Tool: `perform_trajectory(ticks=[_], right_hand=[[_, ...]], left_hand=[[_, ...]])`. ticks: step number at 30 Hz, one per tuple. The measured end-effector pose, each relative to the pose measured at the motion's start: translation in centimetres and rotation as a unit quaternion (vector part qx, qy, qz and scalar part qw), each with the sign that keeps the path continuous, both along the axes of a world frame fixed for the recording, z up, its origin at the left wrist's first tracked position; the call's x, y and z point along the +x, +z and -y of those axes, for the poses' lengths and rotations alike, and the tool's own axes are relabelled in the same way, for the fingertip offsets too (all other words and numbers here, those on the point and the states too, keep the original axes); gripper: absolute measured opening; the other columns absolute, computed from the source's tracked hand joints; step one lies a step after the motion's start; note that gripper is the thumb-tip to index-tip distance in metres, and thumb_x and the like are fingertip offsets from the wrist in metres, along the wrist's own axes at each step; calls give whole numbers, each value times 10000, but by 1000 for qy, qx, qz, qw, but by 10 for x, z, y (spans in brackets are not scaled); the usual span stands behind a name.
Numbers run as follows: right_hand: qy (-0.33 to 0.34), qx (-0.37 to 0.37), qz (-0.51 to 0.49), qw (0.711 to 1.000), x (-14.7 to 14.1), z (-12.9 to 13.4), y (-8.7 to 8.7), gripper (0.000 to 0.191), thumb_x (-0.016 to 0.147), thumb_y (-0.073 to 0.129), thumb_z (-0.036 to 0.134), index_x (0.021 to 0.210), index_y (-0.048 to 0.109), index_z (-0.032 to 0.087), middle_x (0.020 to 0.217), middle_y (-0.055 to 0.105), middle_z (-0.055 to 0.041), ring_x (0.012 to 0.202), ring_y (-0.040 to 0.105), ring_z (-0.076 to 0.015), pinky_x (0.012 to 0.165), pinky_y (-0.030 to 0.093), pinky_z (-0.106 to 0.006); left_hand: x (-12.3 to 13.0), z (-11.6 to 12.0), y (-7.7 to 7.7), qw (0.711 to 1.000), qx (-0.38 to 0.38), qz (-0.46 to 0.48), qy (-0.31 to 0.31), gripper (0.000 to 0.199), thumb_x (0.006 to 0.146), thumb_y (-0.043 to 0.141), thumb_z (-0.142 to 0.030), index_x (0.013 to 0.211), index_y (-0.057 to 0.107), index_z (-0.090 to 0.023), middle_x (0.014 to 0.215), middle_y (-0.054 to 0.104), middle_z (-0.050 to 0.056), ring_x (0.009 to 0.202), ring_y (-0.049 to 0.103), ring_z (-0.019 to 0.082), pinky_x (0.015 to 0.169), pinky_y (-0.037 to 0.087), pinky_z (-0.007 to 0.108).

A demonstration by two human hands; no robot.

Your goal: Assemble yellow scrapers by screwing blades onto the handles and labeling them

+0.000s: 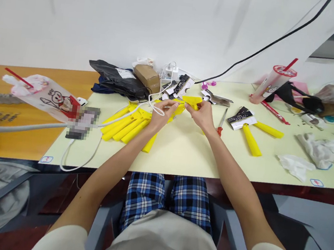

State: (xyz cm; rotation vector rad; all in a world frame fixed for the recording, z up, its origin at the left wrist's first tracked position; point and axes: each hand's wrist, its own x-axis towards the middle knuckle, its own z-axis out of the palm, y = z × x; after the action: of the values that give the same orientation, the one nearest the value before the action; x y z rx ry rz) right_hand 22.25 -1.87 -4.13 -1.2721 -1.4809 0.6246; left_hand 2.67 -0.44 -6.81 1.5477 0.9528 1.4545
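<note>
Both hands meet over the middle of the table, fingers pinched close together at a yellow-handled tool (192,100). My left hand (163,111) is closed at its left part, with thumb and forefinger together. My right hand (201,114) is closed on its right end. Fingers hide much of it, and a thin dark part between the fingertips is too small to name. Left of my left hand lies a pile of several yellow handles (132,126). A screwdriver (219,129) with a red handle rests just right of my right hand.
Farther right lies a yellow-handled tool with a black-and-white card (244,118). A white cable (115,122) crosses the left side near a phone (83,122). Drink cups stand left (47,97) and right (272,84). A black bag (120,81) and brown box (147,77) sit behind.
</note>
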Motion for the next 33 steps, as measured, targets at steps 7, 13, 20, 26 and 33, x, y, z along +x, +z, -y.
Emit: perform_trajectory(ticks=[7,13,20,26,33], right_hand=[[-20,-12,32,999,-2,2,0,362,854,781,482,898,811,124,810,755,-67,688,584,-184,636,459,-307],[-10,-18,45,999,-6,6,4,365,862,766,484,929,809,128,787,717,-46,703,538,-175,620,398,-289],[-18,-27,50,998,-6,8,4,363,864,787,495,883,787,132,738,680,-24,664,483,-154,607,378,-287],[4,9,53,999,-6,10,9,321,910,789,465,914,773,145,909,797,-88,802,685,-239,790,543,-360],[97,-92,59,989,15,17,43,280,930,807,452,1004,661,225,986,670,-86,796,599,-222,634,554,-343]], left_hand=[[-2,8,8,997,44,-68,-4,146,882,890,-404,822,869,-273,1199,822,84,1155,759,267,1169,534,466],[-3,9,10,998,7,-58,-29,142,832,929,-383,833,870,-254,1234,795,102,1177,739,258,1077,556,387],[0,8,6,993,-94,-3,-78,334,761,976,-479,848,807,-204,911,807,65,817,725,183,848,579,320],[1,10,11,987,-129,65,-76,451,619,1060,-398,872,735,-214,900,797,27,843,740,168,858,598,307],[-4,3,15,959,-218,165,-78,507,575,1067,-355,953,766,-203,888,810,8,794,761,148,811,598,295]])
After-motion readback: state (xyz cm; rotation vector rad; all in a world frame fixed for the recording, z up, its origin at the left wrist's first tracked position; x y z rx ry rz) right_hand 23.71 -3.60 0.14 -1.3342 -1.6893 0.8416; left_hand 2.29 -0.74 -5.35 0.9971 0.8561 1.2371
